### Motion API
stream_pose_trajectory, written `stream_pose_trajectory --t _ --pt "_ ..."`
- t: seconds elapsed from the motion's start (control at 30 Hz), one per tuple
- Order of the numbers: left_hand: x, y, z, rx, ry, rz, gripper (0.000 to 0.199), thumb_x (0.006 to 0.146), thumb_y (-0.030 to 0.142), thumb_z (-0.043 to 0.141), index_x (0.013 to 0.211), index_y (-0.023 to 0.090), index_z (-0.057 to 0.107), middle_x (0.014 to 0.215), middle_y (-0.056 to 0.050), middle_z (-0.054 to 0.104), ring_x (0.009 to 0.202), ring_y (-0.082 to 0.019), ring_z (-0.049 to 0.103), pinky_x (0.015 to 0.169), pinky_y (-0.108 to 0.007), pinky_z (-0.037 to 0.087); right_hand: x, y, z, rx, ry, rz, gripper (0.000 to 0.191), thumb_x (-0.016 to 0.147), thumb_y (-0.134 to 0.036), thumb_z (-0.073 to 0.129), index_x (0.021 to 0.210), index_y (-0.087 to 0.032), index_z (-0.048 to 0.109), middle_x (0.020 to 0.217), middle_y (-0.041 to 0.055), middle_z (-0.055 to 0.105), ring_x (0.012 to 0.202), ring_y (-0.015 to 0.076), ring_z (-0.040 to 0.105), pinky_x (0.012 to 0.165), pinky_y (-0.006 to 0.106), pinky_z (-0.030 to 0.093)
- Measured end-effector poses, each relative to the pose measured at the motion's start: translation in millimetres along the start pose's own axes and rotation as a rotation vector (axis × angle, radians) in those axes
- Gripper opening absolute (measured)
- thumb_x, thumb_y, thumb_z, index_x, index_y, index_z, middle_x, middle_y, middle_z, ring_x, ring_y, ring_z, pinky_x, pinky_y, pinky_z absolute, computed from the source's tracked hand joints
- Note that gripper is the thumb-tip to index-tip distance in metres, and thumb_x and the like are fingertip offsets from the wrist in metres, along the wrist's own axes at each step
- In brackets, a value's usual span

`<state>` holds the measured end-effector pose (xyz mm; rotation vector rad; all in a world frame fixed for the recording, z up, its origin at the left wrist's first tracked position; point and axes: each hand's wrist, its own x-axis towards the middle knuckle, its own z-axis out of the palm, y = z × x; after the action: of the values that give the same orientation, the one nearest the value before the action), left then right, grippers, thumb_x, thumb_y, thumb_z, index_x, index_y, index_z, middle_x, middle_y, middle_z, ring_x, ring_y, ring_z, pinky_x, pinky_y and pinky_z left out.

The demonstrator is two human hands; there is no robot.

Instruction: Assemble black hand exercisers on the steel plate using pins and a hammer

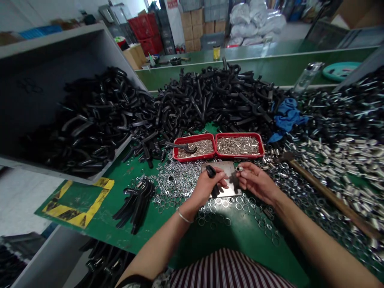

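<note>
"Head view's up and I'm right by the green bench (96, 220). What've the hands got?"

"Left hand (208, 187) is curled snugly round a black part (211, 171), one end poking out of the fist. Right hand (255, 182) has a small silver piece (239, 169) pinched between thumb and fingertips. Both are over a metal plate (228, 193), with a gap between them."

"So how far along is that one?"

"Partway at best, I'd guess. The silver piece and the black part are apart, so those two aren't joined. Fingers hide a lot, so I can't tell if anything's already fitted."

"And around them?"

"Loose rings (213, 208) on the near side, then two red trays just past the plate: the left tray (195, 158) has tiny bits with a hooked black piece (180, 146) lying across it, the right tray (240, 156) has slim pins."

"Any done?"

"Maybe the small stack (136, 204) off to the left. There's a bit of metal showing near its top, but I wouldn't swear to it."

"What's left?"

"Loads lol. Massive black heap (204, 96) behind the trays, more in the grey bin (90, 56), silver cylinders (348, 160) all over the right by the hammer (330, 193). Feels way nearer the start than the finish."
</note>
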<state>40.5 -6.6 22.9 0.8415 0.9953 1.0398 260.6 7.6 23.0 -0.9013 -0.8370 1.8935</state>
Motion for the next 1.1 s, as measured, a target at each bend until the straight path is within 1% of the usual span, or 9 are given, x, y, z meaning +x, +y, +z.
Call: stream_pose_trajectory --t 0.07,0.2,0.37,0.43,0.6,0.7,0.9,1.0,1.1 --pt "5.4 -10.0 11.9 -0.045 -0.024 0.018 0.037 0.079 0.042 0.078 0.099 0.016 0.062 0.087 -0.007 0.073 0.066 -0.015 0.07 0.064 -0.028 0.057 3.4 0.7 3.8 0.007 -0.006 -0.005 0.033 0.082 -0.031 0.079 0.107 -0.024 0.059 0.089 0.0008 0.068 0.069 0.011 0.057 0.062 0.026 0.049" --pt "10.7 -15.9 21.0 -0.063 0.0 0.018 0.038 0.077 0.038 0.081 0.104 0.015 0.067 0.092 -0.009 0.075 0.075 -0.016 0.072 0.073 -0.031 0.059 9.4 -1.2 6.6 -0.051 -0.024 -0.043 0.024 0.086 -0.035 0.075 0.095 -0.023 0.057 0.074 -0.0039 0.06 0.063 0.0103 0.056 0.06 0.026 0.05" --pt "7.7 -11.3 17.9 -0.091 0.051 -0.041 0.041 0.074 0.037 0.084 0.103 0.013 0.068 0.081 -0.008 0.075 0.07 -0.017 0.073 0.072 -0.032 0.06 8.8 -2.9 11.9 -0.172 -0.131 -0.035 0.027 0.084 -0.032 0.077 0.098 -0.023 0.056 0.085 -0.0015 0.063 0.07 0.0126 0.063 0.069 0.031 0.055" --pt "4.6 -10.3 16.2 -0.074 0.051 -0.045 0.041 0.074 0.037 0.084 0.103 0.013 0.068 0.079 -0.007 0.075 0.069 -0.017 0.072 0.071 -0.031 0.059 7.9 -2.2 14.5 -0.197 -0.15 -0.022 0.028 0.084 -0.034 0.077 0.097 -0.023 0.055 0.083 -0.0013 0.063 0.07 0.0134 0.065 0.07 0.033 0.056" --pt "-1.1 -10.2 15.0 -0.041 0.064 -0.069 0.039 0.073 0.036 0.084 0.102 0.014 0.071 0.079 -0.007 0.075 0.07 -0.017 0.073 0.07 -0.029 0.058 7.6 0.3 15.6 -0.228 -0.141 -0.03 0.029 0.084 -0.036 0.078 0.092 -0.022 0.053 0.077 -0.0019 0.064 0.067 0.0127 0.065 0.067 0.03 0.056" --pt "-2.5 -9.4 14.6 -0.024 0.031 -0.079 0.037 0.073 0.037 0.084 0.101 0.014 0.073 0.08 -0.007 0.076 0.072 -0.017 0.072 0.071 -0.028 0.057 6.3 0.9 13.2 -0.197 -0.162 -0.024 0.029 0.084 -0.034 0.078 0.093 -0.022 0.054 0.082 -0.0015 0.066 0.07 0.0126 0.067 0.069 0.029 0.055" --pt "-5.6 -7.4 11.9 -0.007 0.007 -0.077 0.034 0.074 0.036 0.083 0.1 0.015 0.076 0.079 -0.006 0.075 0.068 -0.014 0.069 0.068 -0.026 0.054 3.8 1.7 12.0 -0.11 -0.192 0.025 0.03 0.082 -0.03 0.08 0.1 -0.021 0.058 0.089 0.0003 0.07 0.081 0.0146 0.071 0.082 0.033 0.056" --pt "-7.4 -10.7 8.3 -0.013 -0.012 -0.066 0.032 0.074 0.036 0.083 0.098 0.016 0.077 0.08 -0.005 0.074 0.068 -0.013 0.067 0.066 -0.024 0.052 6.6 6.3 9.5 -0.072 -0.193 0.084 0.033 0.082 -0.029 0.08 0.108 -0.019 0.061 0.092 0.0028 0.072 0.086 0.0155 0.072 0.088 0.034 0.056" --pt "-8.0 -15.5 5.2 -0.019 0.032 -0.066 0.034 0.073 0.037 0.084 0.098 0.016 0.077 0.078 -0.004 0.073 0.065 -0.011 0.063 0.064 -0.022 0.049 10.4 13.4 5.9 -0.019 -0.176 0.175 0.029 0.082 -0.028 0.08 0.103 -0.017 0.064 0.099 0.0046 0.072 0.088 0.0141 0.071 0.088 0.031 0.058"
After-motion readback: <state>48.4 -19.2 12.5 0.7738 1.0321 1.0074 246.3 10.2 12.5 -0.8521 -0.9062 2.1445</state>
